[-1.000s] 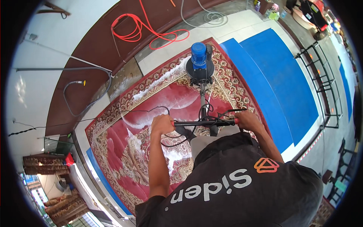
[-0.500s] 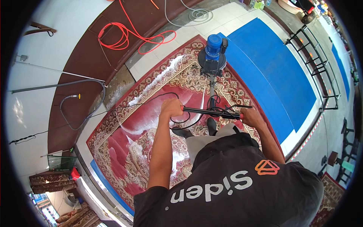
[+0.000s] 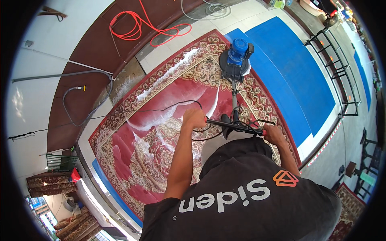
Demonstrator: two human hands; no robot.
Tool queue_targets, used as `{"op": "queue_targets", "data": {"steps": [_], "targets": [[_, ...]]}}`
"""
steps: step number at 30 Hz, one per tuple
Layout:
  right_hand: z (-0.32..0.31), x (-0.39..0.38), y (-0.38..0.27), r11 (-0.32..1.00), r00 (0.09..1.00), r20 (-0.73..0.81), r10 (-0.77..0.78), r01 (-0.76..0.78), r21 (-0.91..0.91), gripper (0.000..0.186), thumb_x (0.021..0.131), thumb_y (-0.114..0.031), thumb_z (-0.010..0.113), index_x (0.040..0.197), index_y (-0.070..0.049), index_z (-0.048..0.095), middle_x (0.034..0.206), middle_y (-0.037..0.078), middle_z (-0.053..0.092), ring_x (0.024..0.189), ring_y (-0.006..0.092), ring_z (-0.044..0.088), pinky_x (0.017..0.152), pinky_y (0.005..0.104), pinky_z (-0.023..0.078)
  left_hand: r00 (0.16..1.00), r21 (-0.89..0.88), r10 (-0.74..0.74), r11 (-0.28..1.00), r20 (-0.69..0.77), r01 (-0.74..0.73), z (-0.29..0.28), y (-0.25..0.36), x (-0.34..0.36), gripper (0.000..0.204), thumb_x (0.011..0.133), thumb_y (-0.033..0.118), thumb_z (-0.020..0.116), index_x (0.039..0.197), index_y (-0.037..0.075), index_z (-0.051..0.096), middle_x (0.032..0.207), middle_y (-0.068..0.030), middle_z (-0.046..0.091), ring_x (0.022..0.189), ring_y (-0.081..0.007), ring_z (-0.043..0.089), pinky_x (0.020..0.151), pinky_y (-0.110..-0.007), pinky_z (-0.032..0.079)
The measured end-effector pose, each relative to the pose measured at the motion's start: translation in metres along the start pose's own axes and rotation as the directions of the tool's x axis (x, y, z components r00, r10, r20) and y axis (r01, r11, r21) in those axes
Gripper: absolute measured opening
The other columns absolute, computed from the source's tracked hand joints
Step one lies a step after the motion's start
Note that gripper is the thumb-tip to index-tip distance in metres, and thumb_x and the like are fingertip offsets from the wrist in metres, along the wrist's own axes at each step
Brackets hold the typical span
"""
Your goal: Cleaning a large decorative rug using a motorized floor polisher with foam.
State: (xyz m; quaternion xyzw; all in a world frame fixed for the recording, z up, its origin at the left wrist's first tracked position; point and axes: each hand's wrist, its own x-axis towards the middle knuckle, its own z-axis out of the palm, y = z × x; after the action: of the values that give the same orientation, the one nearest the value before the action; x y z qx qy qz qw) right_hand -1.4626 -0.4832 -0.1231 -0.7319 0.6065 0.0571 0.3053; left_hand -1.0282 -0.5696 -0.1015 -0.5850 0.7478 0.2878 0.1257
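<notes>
My left hand (image 3: 194,118) is wrapped round the left red grip of the black handlebar (image 3: 227,125) of a floor scrubbing machine. The handlebar's right end is in my right hand (image 3: 272,133), beside a lever. A grey pole runs up to the machine's blue motor (image 3: 240,47) and round black head, which rests near the top right corner of a red patterned carpet (image 3: 189,92). White foam streaks lie along the border and across the middle of the carpet. A black cable (image 3: 165,109) loops around the handlebar and runs off to the left.
Blue mats (image 3: 297,76) lie to the right, beside a black metal rack (image 3: 337,68) and stools (image 3: 362,160). An orange hose (image 3: 134,34) and grey hose (image 3: 213,10) coil at the top. A grey hose (image 3: 72,116) hangs at left. A green rack (image 3: 61,161) stands lower left.
The machine's head and motor have shifted rightward along the carpet toward its right edge. The handlebar and both my hands have moved right with it, with both hands still gripping.
</notes>
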Motion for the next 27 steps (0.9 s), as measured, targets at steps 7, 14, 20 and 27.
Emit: {"op": "queue_targets", "data": {"steps": [7, 14, 20, 27], "targets": [[0.047, -0.067, -0.041, 1.000, 1.000, 0.024, -0.005, 0.006, -0.028, 0.024, 0.080, -0.009, 0.067, 0.104, -0.006, 0.070, 0.089, 0.026, 0.073, 0.091, 0.0488, 0.071, 0.080, 0.0599, 0.055, 0.999, -0.014, 0.009, 1.000, -0.043, -0.009, 0.072, -0.019, -0.084, 0.016, 0.065, 0.021, 0.070, 0.075, 0.013, 0.080, 0.081, -0.0183, 0.076, 0.082, -0.0381, 0.075, 0.076, -0.048, 0.058], [0.107, -0.114, -0.068, 0.997, 0.998, 0.043, -0.039, 0.042, -0.072, 0.026, 0.085, -0.012, 0.066, 0.110, -0.010, 0.072, 0.097, 0.023, 0.074, 0.097, 0.0446, 0.072, 0.080, 0.0569, 0.057, 0.996, -0.068, -0.092, 0.993, -0.009, 0.091, 0.118, -0.039, -0.180, 0.019, 0.070, 0.025, 0.071, 0.079, 0.012, 0.081, 0.084, -0.0186, 0.076, 0.084, -0.0396, 0.074, 0.077, -0.049, 0.058], [0.127, -0.138, -0.099, 0.985, 0.985, 0.139, -0.100, 0.118, -0.129, 0.032, 0.084, -0.009, 0.064, 0.115, -0.010, 0.071, 0.109, 0.017, 0.075, 0.107, 0.0392, 0.071, 0.088, 0.0522, 0.057, 0.976, -0.088, -0.216, 0.973, 0.006, 0.215, 0.164, -0.052, -0.260, 0.022, 0.076, 0.029, 0.068, 0.081, 0.012, 0.080, 0.085, -0.0195, 0.077, 0.083, -0.0403, 0.075, 0.076, -0.050, 0.059], [0.131, -0.136, -0.109, 0.950, 0.951, 0.141, -0.276, 0.292, -0.108, 0.033, 0.083, -0.012, 0.065, 0.116, -0.013, 0.073, 0.102, 0.015, 0.076, 0.101, 0.0384, 0.072, 0.084, 0.0515, 0.057, 0.933, -0.210, -0.359, 0.916, -0.040, 0.343, 0.207, -0.047, -0.324, 0.021, 0.075, 0.027, 0.067, 0.080, 0.014, 0.082, 0.085, -0.0198, 0.077, 0.080, -0.0399, 0.075, 0.075, -0.050, 0.059]]}}
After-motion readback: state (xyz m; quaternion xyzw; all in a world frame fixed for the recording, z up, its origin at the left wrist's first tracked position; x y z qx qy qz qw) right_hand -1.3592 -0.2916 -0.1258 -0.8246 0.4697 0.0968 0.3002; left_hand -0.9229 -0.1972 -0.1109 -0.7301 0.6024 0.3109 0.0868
